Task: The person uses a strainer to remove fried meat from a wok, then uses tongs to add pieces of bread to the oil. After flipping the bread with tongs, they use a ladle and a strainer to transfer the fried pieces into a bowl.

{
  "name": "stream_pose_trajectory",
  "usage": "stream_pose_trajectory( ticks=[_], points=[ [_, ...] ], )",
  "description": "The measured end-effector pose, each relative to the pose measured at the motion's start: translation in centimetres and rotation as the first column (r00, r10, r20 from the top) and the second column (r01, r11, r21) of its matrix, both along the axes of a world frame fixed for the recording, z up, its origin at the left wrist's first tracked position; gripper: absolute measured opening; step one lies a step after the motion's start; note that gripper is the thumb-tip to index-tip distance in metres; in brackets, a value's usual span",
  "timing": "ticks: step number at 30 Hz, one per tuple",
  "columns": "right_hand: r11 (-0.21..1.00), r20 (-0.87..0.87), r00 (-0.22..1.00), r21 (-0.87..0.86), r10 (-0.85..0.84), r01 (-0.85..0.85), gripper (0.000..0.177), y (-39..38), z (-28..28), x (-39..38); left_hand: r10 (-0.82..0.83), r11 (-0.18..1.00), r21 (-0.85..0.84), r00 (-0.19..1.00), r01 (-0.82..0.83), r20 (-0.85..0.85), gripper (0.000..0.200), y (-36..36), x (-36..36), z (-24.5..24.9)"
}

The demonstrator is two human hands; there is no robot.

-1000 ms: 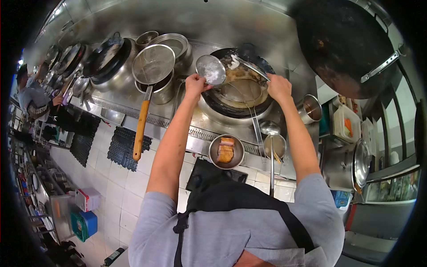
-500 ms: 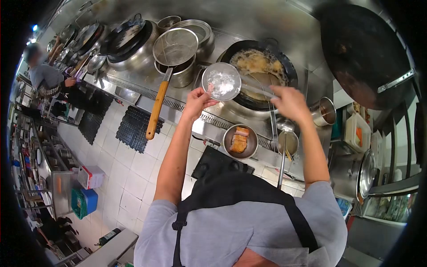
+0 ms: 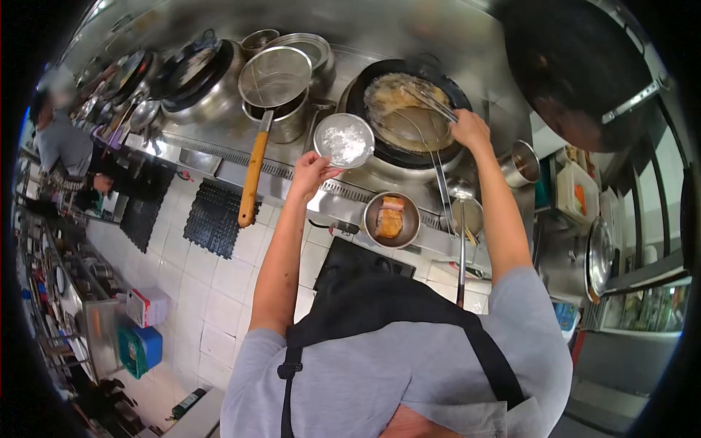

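My left hand (image 3: 312, 174) pinches the edge of a small metal bowl (image 3: 317, 139) holding white powder (image 3: 345, 144), just left of the wok. My right hand (image 3: 471, 130) is closed around metal tongs (image 3: 437, 104), whose tips reach down into bubbling oil and frying food (image 3: 391, 96). Around them is a dark wok (image 3: 358, 98). A wire skimmer (image 3: 420, 133) rests in the wok's near part, its long handle extending toward me. Nearer my body, browned meat pieces (image 3: 391, 223) sit in a metal bowl (image 3: 367, 228) at the counter edge.
Left of the wok, a mesh strainer (image 3: 274, 77) lies over a pot (image 3: 286, 130), its wooden handle (image 3: 253, 179) projecting past the counter edge. A ladle (image 3: 461, 188) lies at right. A large dark wok (image 3: 577, 69) stands upright behind. Another person (image 3: 66, 142) stands far left.
My right hand has moved up and right, taking the tongs away from the powder bowl and into the wok's oil. My left hand still holds the bowl, now more level.
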State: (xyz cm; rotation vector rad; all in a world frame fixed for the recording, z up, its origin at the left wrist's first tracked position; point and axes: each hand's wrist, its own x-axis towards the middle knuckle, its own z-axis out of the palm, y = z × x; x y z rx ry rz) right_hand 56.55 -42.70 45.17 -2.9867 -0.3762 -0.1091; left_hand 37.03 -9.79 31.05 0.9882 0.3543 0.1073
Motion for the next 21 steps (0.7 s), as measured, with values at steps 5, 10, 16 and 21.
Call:
stream_pose_trajectory(
  ticks=[5,10,16,21],
  points=[
    [0.99,0.087,0.993,-0.11,-0.079,0.089,0.04,-1.3,-0.7,1.2,-0.052,0.995,-0.086,0.998,0.049,-0.03,0.009,0.4,-5.2,-2.3],
    [0.966,0.1,0.971,-0.119,-0.217,0.228,0.028,-8.0,2.4,-5.7,-0.084,0.996,-0.045,0.983,0.077,-0.165,0.018,-0.4,-12.6,-4.0],
    [0.834,-0.114,0.897,-0.433,-0.427,0.342,0.027,-19.7,-0.6,-17.3,-0.052,0.991,-0.131,0.957,0.015,-0.285,0.009,-0.3,-22.3,-8.6],
    [0.857,-0.347,0.821,-0.424,-0.453,0.294,0.029,-24.7,-7.5,-16.2,0.019,0.985,-0.151,0.933,-0.079,-0.36,0.009,-2.0,-25.9,-8.7]
  ],
)
